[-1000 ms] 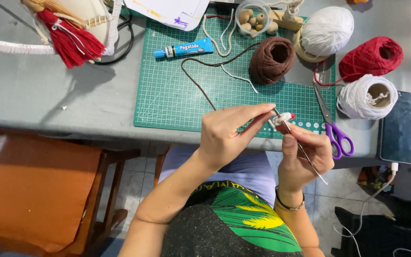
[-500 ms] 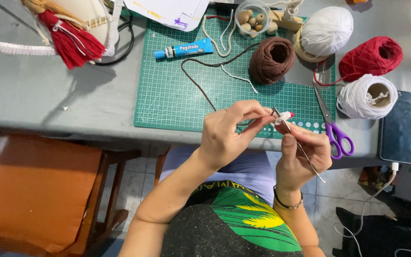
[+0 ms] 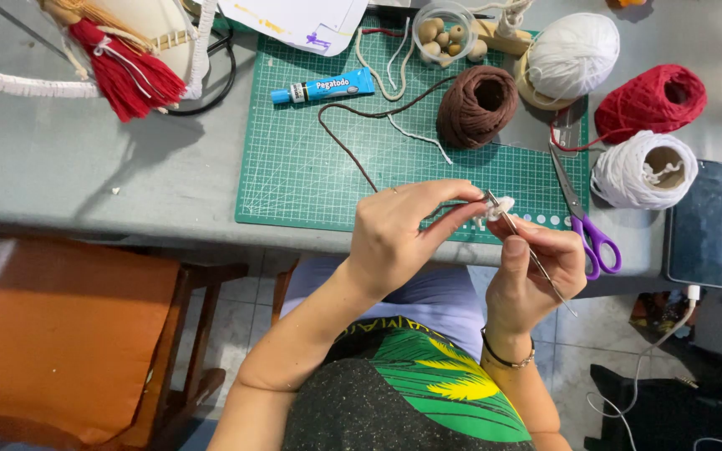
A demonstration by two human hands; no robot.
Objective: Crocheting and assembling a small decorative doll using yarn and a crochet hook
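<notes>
My left hand [image 3: 403, 230] pinches a small white piece [image 3: 499, 205] between thumb and forefinger at the near edge of the green cutting mat [image 3: 311, 167]. My right hand [image 3: 532, 271] grips a thin metal hook or needle [image 3: 528, 250], its tip touching the white piece. A brown cord [image 3: 353, 154] runs from near my left hand across the mat to the brown yarn ball [image 3: 478, 104].
Purple-handled scissors [image 3: 582, 221], a blue glue tube [image 3: 323, 86], white yarn balls [image 3: 574, 54] [image 3: 641, 171], a red yarn ball [image 3: 653, 100], a bowl of wooden beads [image 3: 444, 33], a phone [image 3: 699, 224] and a red tassel [image 3: 123, 67] lie on the grey table. An orange chair [image 3: 60, 334] stands left.
Both hands stay at the mat's near edge; the fingers and the metal tool shift only slightly around the white piece.
</notes>
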